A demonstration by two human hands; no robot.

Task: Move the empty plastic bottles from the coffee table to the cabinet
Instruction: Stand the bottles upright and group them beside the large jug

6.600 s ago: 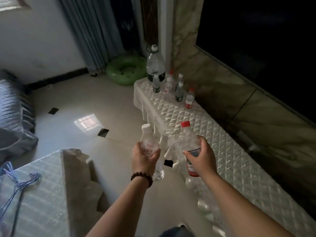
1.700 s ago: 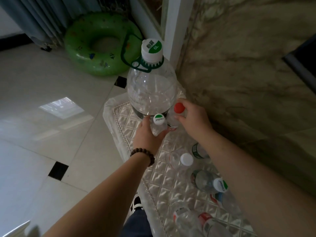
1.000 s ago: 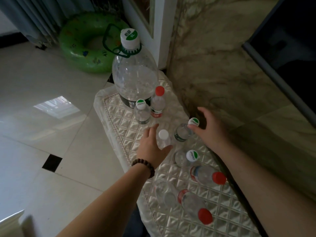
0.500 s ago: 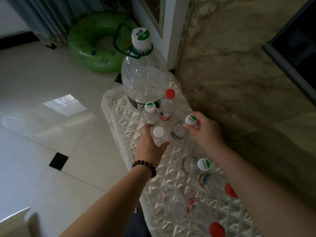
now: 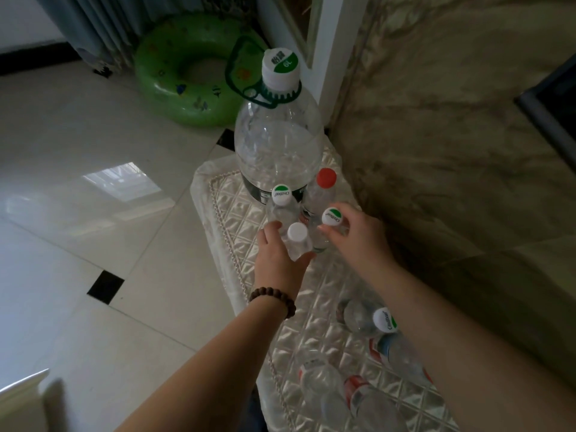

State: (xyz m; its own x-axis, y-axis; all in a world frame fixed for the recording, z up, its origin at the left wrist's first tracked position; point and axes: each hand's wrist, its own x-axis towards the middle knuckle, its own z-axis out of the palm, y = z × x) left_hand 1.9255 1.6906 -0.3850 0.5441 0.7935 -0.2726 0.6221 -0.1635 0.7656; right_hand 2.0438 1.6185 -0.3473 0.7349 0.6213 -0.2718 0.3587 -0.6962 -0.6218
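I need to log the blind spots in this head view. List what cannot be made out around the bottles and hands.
- Right hand: its palm covers the body of the green-capped bottle; how the fingers sit is unclear.
- White-capped bottle: base hidden by the left hand.
- Big jug: label mostly hidden behind small bottles.
- Lying bottles: cut off by the bottom edge and right forearm; count uncertain.

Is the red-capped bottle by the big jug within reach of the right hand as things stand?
Probably yes, once freed: the right hand holds a green-capped bottle directly before the red-capped bottle, with nothing else between.
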